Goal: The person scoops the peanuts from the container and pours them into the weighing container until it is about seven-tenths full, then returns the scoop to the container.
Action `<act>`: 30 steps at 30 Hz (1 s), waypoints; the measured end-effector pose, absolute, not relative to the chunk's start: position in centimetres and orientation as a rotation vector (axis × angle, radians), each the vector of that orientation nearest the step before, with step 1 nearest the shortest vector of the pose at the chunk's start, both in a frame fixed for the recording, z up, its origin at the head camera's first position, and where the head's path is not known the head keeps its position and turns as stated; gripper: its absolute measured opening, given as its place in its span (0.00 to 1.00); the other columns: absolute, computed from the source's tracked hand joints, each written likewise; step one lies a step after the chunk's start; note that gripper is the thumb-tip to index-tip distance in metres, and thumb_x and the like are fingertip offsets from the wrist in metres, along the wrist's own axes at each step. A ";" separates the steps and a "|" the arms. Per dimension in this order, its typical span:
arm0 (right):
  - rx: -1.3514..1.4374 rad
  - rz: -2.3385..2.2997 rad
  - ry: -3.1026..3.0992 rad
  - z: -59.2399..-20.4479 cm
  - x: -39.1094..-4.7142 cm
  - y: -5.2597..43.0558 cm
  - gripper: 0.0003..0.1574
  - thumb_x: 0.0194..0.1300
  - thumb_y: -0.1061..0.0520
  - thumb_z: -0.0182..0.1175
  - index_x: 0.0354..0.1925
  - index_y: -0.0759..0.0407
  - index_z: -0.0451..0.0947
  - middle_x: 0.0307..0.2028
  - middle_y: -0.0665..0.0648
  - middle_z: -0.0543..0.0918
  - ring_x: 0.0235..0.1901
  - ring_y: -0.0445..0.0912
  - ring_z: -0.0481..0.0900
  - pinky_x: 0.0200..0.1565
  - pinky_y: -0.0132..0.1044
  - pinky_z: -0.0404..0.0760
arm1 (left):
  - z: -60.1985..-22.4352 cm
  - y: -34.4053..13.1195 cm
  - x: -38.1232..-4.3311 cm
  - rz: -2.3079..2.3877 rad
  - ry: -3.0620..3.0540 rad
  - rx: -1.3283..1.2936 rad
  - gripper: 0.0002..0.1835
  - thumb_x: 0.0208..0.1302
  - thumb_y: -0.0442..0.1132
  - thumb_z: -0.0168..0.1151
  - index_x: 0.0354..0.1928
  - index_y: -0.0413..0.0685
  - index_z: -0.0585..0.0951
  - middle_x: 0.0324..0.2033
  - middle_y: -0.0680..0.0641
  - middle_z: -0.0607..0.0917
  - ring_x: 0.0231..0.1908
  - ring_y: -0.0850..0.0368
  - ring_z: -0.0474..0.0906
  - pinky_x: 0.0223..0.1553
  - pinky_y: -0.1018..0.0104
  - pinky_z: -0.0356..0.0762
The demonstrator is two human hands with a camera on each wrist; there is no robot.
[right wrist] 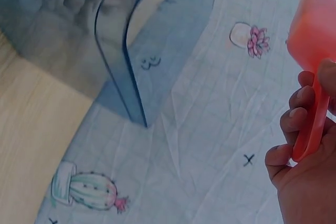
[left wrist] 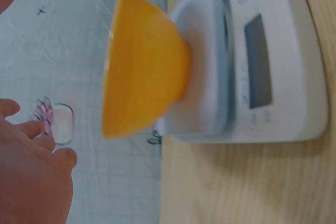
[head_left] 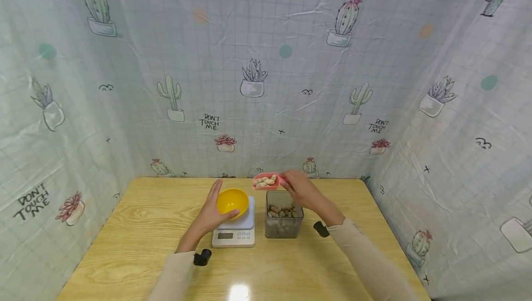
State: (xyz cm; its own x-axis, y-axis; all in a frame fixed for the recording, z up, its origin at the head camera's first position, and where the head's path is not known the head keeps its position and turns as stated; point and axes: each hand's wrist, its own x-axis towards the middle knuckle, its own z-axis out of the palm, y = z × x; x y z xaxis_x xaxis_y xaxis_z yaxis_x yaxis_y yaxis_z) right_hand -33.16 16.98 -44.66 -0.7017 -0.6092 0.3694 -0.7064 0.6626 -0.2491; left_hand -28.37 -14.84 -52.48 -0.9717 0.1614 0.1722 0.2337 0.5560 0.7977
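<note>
A yellow bowl (head_left: pixel 238 196) rests on the platform of a white kitchen scale (head_left: pixel 246 241). My left hand (head_left: pixel 210 212) is beside the bowl's left side, fingers stretched and thumb spread toward its front. In the left wrist view a gap shows between those fingers (left wrist: pixel 37 140) and the bowl. My right hand (head_left: pixel 302 190) grips the handle of a pink-red scoop (right wrist: pixel 314 30), its fingers wrapped round it. Several unshelled peanuts (head_left: pixel 265 181) lie in the scoop, which is raised above the back left of a clear grey container (head_left: pixel 272 233). More peanuts (head_left: pixel 287 212) are inside that container.
The scale and container stand side by side on a light wooden table (head_left: pixel 166 218). A curtain with cactus prints (head_left: pixel 282 116) hangs behind and along both sides. Black wrist-camera mounts (head_left: pixel 202 257) sit on both wrists.
</note>
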 end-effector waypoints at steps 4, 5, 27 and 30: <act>1.078 0.548 -2.607 -45.2 -33.2 15.9 0.15 0.75 0.53 0.51 0.54 0.59 0.75 0.47 0.58 0.83 0.48 0.52 0.81 0.50 0.48 0.79 | -53.9 -15.7 -28.7 -1.452 -2.739 -0.294 0.63 0.52 0.54 0.74 0.79 0.52 0.40 0.78 0.39 0.40 0.75 0.31 0.44 0.68 0.28 0.51; 1.085 0.537 -2.597 -45.3 -33.3 15.6 0.15 0.75 0.53 0.52 0.53 0.59 0.75 0.47 0.58 0.83 0.48 0.52 0.81 0.50 0.48 0.79 | -54.2 -15.7 -28.8 -1.460 -2.749 -0.286 0.63 0.52 0.53 0.75 0.79 0.51 0.40 0.78 0.39 0.40 0.75 0.31 0.44 0.68 0.28 0.51; 1.083 0.342 -2.823 -47.8 -33.5 11.5 0.16 0.77 0.50 0.49 0.56 0.53 0.75 0.49 0.52 0.82 0.49 0.48 0.80 0.59 0.46 0.77 | -57.4 -15.9 -28.9 -1.523 -2.805 -0.174 0.61 0.54 0.53 0.74 0.77 0.38 0.45 0.76 0.33 0.51 0.74 0.31 0.51 0.71 0.34 0.49; 1.062 0.271 -2.847 -47.8 -33.6 11.1 0.17 0.77 0.49 0.49 0.57 0.51 0.75 0.48 0.51 0.82 0.48 0.46 0.81 0.59 0.45 0.77 | -57.4 -15.8 -29.1 -1.529 -2.789 -0.186 0.60 0.54 0.52 0.74 0.77 0.38 0.46 0.76 0.33 0.52 0.74 0.32 0.51 0.72 0.34 0.49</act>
State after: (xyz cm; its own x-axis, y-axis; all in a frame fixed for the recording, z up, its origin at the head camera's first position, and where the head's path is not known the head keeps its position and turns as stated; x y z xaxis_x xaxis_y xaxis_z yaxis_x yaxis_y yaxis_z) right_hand -33.65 11.07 -47.85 -0.7539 -0.6404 0.1464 -0.6565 0.7423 -0.1341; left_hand -29.05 -15.80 -57.39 -0.9922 0.1237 0.0170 0.0809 0.5331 0.8422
